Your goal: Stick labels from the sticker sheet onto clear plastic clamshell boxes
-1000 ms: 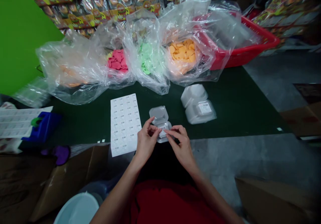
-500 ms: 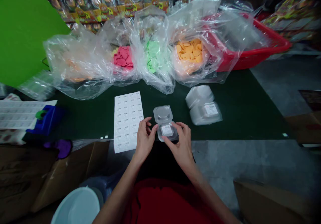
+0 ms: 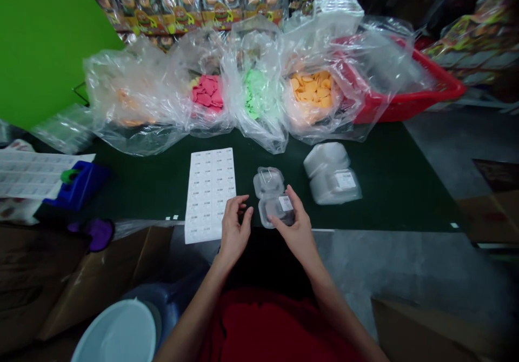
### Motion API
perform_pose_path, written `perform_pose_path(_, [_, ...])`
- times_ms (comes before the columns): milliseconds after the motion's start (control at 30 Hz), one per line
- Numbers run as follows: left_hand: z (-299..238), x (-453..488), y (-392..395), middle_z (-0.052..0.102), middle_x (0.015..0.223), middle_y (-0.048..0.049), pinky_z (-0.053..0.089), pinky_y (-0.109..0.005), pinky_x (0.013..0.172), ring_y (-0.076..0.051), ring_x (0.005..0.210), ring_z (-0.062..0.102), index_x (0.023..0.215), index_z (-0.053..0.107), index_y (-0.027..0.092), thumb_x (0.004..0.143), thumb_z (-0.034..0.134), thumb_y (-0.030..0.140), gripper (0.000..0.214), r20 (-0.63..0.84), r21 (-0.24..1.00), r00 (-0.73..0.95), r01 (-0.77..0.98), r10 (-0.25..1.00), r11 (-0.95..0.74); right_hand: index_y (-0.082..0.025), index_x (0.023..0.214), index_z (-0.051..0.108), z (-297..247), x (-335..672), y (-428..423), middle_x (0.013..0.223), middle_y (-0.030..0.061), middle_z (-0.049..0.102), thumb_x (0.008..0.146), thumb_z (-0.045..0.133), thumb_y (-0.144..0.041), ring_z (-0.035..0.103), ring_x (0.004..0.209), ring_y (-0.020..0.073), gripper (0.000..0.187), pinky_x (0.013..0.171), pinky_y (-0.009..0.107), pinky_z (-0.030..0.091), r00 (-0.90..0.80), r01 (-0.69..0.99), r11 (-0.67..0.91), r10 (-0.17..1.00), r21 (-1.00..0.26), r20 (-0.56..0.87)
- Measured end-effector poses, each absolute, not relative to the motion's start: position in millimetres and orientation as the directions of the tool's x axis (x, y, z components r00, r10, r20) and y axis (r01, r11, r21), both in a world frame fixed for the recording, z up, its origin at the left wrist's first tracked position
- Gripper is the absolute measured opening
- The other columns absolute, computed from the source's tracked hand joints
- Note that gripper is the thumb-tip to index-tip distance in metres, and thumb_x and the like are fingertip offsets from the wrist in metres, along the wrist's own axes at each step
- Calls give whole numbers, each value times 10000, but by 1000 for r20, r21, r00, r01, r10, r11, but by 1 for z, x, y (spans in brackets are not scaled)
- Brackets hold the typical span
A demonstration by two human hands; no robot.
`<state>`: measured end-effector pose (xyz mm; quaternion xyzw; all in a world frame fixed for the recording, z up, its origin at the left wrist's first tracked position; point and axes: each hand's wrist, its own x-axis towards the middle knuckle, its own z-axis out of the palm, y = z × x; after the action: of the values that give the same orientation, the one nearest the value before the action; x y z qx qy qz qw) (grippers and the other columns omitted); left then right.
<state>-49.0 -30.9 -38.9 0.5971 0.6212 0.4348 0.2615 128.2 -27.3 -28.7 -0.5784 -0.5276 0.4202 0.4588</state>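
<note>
A small clear plastic clamshell box (image 3: 267,210) lies with its lid up at the front edge of the dark green table. My right hand (image 3: 299,224) grips its right side, thumb at the near edge and fingers at the far side. A white printed label (image 3: 286,203) shows on that box near my fingertips. My left hand (image 3: 236,224) is just left of the box, apart from it, fingers loosely curved and holding nothing. Beside my left hand lies a sheet of labels (image 3: 211,194). A stack of similar clear boxes (image 3: 332,175), the top one labelled, stands to the right.
Clear bags hold pink pieces (image 3: 207,93), green pieces (image 3: 255,93) and orange pieces (image 3: 312,89) along the back. A red basket (image 3: 389,102) is at the back right. A blue tape dispenser (image 3: 83,183) is at the left, and a pale bucket (image 3: 117,332) stands below.
My left hand has come away from the clamshell box. In my right hand the box has shifted slightly right, and the label now appears near its right side, tilted. The camera view has moved a little.
</note>
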Motion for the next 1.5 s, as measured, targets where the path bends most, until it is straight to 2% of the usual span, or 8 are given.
perform_pose_path(133, [-27, -36, -31, 553, 1514, -131, 472, -497, 1183, -283, 1435, 513, 1441, 578, 274, 1065, 556, 276, 376, 282, 775, 21, 584, 959, -240, -253, 1529, 552, -6, 137, -31, 1543, 152, 578, 919, 747, -328, 570, 1423, 327, 645, 1206, 548, 463, 170, 217, 101, 975, -971, 140])
perform_pose_path(333, [-34, -39, -26, 621, 1418, -130, 501, -503, 1148, -282, 1350, 592, 1340, 634, 252, 1062, 561, 278, 289, 296, 793, -52, 569, 954, -216, -297, 1474, 618, 26, 201, -10, 1567, 140, 502, 918, 751, -324, 513, 1459, 376, 572, 1200, 627, 432, 247, 719, 251, 779, -648, 577])
perform_pose_path(633, [-35, -87, -33, 673, 1355, -123, 534, -458, 1072, -274, 1292, 624, 1312, 664, 230, 1043, 587, 307, 289, 316, 777, -186, 613, 931, -141, -249, 1503, 591, 7, 252, 18, 1638, 210, 440, 988, 636, -539, 393, 1531, 474, 593, 1178, 825, 259, 116, 862, 90, 923, -499, 366])
perform_pose_path(800, [-32, -151, -53, 723, 1251, -108, 544, -418, 1019, -261, 1188, 673, 1230, 703, 205, 1046, 574, 342, 263, 300, 734, -301, 679, 905, -17, -279, 1266, 760, 10, 183, -42, 1389, 136, 660, 987, 686, -432, 629, 1307, 337, 327, 1098, 552, 510, 167, 473, 133, 957, -871, 237])
perform_pose_path(867, [-31, -168, -65, 747, 1184, -96, 543, -409, 1026, -248, 1125, 700, 1167, 725, 206, 1052, 564, 340, 239, 276, 713, -273, 701, 921, -5, -261, 1065, 829, -14, 134, -68, 1106, 110, 767, 958, 713, -465, 741, 1015, 279, 259, 875, 439, 603, -138, 160, -109, 982, -981, -132])
perform_pose_path(967, [-32, -176, -81, 776, 1114, -82, 552, -397, 1005, -240, 1073, 722, 1094, 743, 216, 1053, 569, 305, 200, 253, 672, -160, 739, 954, -54, -234, 1139, 808, -64, 59, -89, 1005, 91, 805, 755, 906, -487, 767, 853, 244, 470, 741, 364, 596, -492, -130, -655, 695, -745, -525])
perform_pose_path(1100, [-39, -172, -98, 788, 1050, -72, 571, -388, 939, -233, 1005, 723, 1047, 748, 217, 1038, 605, 234, 144, 260, 591, -38, 796, 965, -128, -221, 1024, 810, -107, -6, -90, 1013, 81, 827, 641, 968, -472, 775, 878, 233, 484, 757, 333, 583, -509, -409, -749, 661, -522, -550])
perform_pose_path(1500, [-49, -179, -110, 770, 1032, -81, 631, -359, 857, -224, 954, 745, 1043, 757, 184, 1023, 615, 157, 146, 249, 438, 120, 871, 961, -222, -210, 1035, 836, -104, -29, -82, 986, 64, 851, 742, 853, -417, 764, 860, 248, 359, 676, 312, 568, -305, -330, -606, 794, -724, -526])
